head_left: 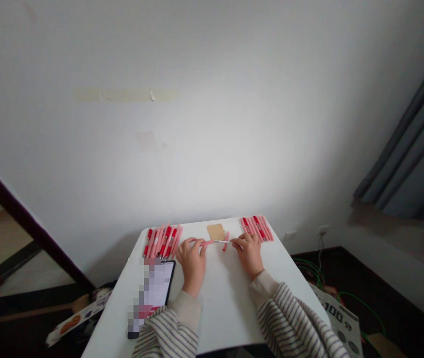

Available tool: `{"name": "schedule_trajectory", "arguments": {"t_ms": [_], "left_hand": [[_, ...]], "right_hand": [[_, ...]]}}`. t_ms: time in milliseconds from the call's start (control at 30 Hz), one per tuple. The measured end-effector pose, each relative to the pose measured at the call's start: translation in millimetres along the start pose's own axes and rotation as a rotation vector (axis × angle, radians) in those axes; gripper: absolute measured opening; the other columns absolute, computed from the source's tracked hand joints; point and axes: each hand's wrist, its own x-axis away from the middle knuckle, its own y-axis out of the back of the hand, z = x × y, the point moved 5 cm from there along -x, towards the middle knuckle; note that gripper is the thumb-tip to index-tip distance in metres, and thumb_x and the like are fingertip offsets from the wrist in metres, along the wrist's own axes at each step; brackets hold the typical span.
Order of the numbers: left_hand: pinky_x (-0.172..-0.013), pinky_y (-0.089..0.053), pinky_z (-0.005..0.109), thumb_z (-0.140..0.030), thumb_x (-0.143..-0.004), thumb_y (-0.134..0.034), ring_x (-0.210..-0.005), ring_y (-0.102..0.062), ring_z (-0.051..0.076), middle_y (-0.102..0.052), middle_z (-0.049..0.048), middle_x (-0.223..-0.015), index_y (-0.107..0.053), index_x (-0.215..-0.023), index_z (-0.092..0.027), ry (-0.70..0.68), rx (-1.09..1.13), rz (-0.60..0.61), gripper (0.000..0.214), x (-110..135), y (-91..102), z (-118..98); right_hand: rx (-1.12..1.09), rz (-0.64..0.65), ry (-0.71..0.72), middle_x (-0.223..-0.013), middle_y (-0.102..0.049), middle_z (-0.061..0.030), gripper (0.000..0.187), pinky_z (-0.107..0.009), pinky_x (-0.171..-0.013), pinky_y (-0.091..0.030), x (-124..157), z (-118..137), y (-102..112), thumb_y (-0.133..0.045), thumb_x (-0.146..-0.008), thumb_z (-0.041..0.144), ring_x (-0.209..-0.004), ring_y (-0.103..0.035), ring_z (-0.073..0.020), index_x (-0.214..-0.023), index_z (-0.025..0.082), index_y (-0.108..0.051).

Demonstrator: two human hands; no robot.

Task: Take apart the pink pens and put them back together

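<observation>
Over the far part of the white table, my left hand [191,261] pinches a slim pink pen barrel [207,243]. From it a thin whitish pen refill [221,241] reaches across to my right hand [249,254], whose fingertips are closed on its other end. Just behind that line a short pink pen part [226,240] lies on the table, beside a tan square piece [215,231]. Left of my left hand sits a group of several pink and red pens [162,240]. Another row of pink and red pens [257,227] lies beyond my right hand.
A phone [163,283], partly pixelated, lies on the table [223,313] near my left forearm. The wall [212,124] stands right behind the table. Green cables [311,268] and a printed box [341,318] are on the floor at right; a grey curtain [413,164] hangs above.
</observation>
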Motion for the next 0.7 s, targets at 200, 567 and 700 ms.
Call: {"name": "schedule_trajectory", "arguments": {"t_ms": [200, 567, 700], "left_hand": [[-0.091, -0.035, 0.04, -0.026, -0.08, -0.06, -0.103, -0.049, 0.023, -0.059, 0.0055, -0.107, -0.071, -0.092, -0.028, -0.034, 0.013, 0.001, 0.017, 0.3, -2.5, -1.2], [-0.093, -0.035, 0.041, -0.027, -0.082, -0.059, -0.104, -0.048, 0.023, -0.059, 0.005, -0.107, -0.071, -0.094, -0.029, -0.109, 0.048, 0.005, 0.017, 3.2, -9.2, -2.3], [-0.093, -0.035, 0.04, -0.026, -0.081, -0.06, -0.104, -0.048, 0.023, -0.059, 0.0049, -0.107, -0.071, -0.093, -0.029, -0.11, 0.052, 0.004, 0.016, 3.7, -9.6, -1.9]], "right_hand": [[0.013, 0.01, 0.013, -0.093, -0.063, -0.0038, 0.014, -0.037, -0.088, -0.031, 0.3, 0.4, -1.7, -0.066, -0.083, 0.025, -0.098, -0.045, -0.0226, -0.091, 0.032, -0.075], [0.024, 0.008, 0.08, -0.093, -0.062, -0.0038, 0.014, -0.038, -0.09, -0.031, 2.2, 1.9, -3.5, -0.067, -0.082, 0.026, -0.098, -0.045, -0.0232, -0.092, 0.034, -0.074], [0.008, 0.005, 0.091, -0.093, -0.062, -0.0038, 0.014, -0.039, -0.091, -0.03, 2.7, 2.8, -2.6, -0.067, -0.082, 0.026, -0.098, -0.045, -0.023, -0.092, 0.033, -0.074]]}}
